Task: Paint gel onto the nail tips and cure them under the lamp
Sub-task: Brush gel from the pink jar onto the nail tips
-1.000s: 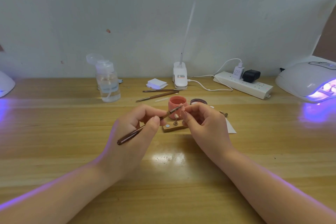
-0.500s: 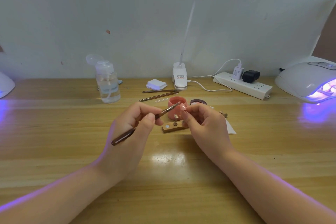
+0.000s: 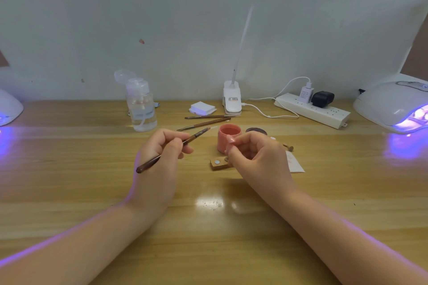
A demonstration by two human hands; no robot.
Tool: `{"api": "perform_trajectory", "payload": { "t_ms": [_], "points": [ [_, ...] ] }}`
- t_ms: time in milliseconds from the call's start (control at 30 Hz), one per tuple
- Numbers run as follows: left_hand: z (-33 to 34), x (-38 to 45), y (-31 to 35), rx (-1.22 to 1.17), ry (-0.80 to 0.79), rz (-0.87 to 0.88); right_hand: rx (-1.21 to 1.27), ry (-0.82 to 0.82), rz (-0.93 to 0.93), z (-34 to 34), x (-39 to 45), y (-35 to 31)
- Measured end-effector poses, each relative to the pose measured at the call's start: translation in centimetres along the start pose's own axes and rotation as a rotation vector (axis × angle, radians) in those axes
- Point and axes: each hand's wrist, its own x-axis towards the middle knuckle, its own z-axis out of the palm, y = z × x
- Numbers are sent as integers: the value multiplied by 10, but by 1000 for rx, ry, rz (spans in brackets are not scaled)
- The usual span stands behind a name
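In the head view, a slim dark brown gel brush [image 3: 172, 149] is pinched between the thumb and fingers of the left hand [image 3: 159, 164]. Its bristle end is angled up and to the right, ending just left of a small coral-pink gel pot [image 3: 228, 137] without touching it; its rounded butt end points down and to the left, over the light wooden tabletop [image 3: 69, 180]. A small pale pink nail tip [image 3: 230, 140] is held between the curled thumb and fingertips of the right hand [image 3: 257, 157], in front of the pot (whether a stem is attached cannot be told). The two hands are kept apart, with a clear gap between brush and nail tip. A little wooden holder block with round metal discs [image 3: 218, 164] lies just below the nail tip, partly covered by the right hand. The pot's dark lid [image 3: 256, 131] lies just right of the pot.

Further back, two spare brown brushes [image 3: 203, 121] lie side by side near a white pad stack [image 3: 202, 108]. A clear pump bottle of liquid [image 3: 140, 109] stands to the left. The white clip base of a desk lamp [image 3: 232, 100] stands at the wall, beside a white power strip [image 3: 312, 110] carrying two plugs. A white curing lamp glowing violet [image 3: 393, 105] sits at the right edge, and part of another one [image 3: 9, 109] is seen at the left edge.
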Motion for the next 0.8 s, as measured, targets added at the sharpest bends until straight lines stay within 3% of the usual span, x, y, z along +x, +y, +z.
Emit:
{"api": "perform_trajectory", "payload": {
  "t_ms": [133,400,800],
  "points": [
    [1,4,-3,-43,40,-47,-269,-107,-71,12,-4,0],
    [2,0,-4,5,-3,-15,-555,-151,31,14,0,3],
    [-2,3,-8,-5,-12,-20,-323,-95,13,-9,-1,0]
  ]
}}
